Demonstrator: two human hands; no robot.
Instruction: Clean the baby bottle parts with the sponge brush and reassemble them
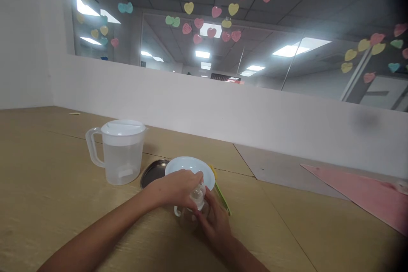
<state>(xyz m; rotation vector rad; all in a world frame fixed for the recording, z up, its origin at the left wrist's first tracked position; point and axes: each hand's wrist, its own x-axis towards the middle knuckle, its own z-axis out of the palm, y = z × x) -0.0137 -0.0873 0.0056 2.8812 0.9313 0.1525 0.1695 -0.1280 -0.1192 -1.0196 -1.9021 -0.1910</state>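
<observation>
On the wooden table point(57, 191), a clear vessel point(197, 196), partly hidden, is held well in from the far edge — its top is gripped by the curled left hand point(178, 186), its right side by the bent fingers of the right hand point(217, 223). Toward the far edge, a white bowl point(188, 163) is seen, flanked by a dark tray point(153, 173) and a green stick point(223, 199). A lidded pitcher point(123, 153) is placed nearer the far left corner.

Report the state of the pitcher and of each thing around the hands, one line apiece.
Pitcher: upright, lid on.
Dark tray: flat, partly hidden.
White dish: face up, partly hidden.
Green stick: lying aslant.
Clear item: held between left hand and right hand; open or sealed, unclear.
</observation>
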